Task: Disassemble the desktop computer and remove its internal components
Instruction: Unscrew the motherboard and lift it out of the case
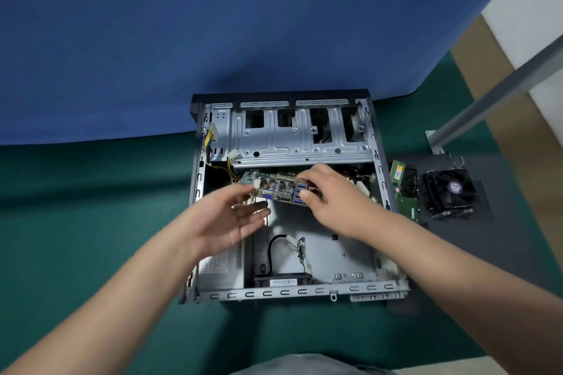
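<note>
**Motherboard tilted up, coming out of case**

Motherboard [278, 187] stands on edge inside the open case [377, 161], port side toward the camera. Right hand [327, 198] pinches its port end, likely to steer it free. Left hand [227, 221] is spread, fingers relaxed, under the other end, ready to support. Removed fan cooler [449, 190] lies on the worktop [91, 222] beside the case

Head cam, looking steeply down, close.

Right grip [327, 195] pinching, left grip [225, 222] slack
</note>
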`<state>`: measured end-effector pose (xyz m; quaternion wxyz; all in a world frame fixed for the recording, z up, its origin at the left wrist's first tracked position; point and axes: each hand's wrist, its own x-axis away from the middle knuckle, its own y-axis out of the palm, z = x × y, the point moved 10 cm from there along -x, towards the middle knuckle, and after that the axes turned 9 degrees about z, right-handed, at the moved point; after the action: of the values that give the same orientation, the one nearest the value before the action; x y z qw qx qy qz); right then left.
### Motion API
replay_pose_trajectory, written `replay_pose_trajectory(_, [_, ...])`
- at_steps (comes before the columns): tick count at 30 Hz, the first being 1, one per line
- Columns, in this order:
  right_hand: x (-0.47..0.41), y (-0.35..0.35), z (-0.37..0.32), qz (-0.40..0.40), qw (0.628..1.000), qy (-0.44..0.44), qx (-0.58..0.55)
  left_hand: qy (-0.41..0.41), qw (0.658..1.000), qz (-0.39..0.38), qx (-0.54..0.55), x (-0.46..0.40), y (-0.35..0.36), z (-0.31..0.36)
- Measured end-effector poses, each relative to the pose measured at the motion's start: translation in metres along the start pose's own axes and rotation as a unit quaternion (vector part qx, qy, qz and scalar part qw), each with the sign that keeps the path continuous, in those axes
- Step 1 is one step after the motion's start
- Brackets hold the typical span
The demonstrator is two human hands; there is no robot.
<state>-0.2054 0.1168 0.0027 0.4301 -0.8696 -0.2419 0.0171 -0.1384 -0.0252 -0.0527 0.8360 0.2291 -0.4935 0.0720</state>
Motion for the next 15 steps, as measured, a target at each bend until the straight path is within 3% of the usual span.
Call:
replay_pose_trajectory(5, [-0.010,-0.011,-0.012,0.013,1.000,0.016,-0.016,0.002,0.999,0.007,0.031,-0.002,-0.001,0.025])
replay_pose_trajectory(15, [-0.009,-0.035,-0.021,-0.015,0.987,0.113,-0.116,-0.081,0.996,-0.011,0.040,0.000,0.006,0.027])
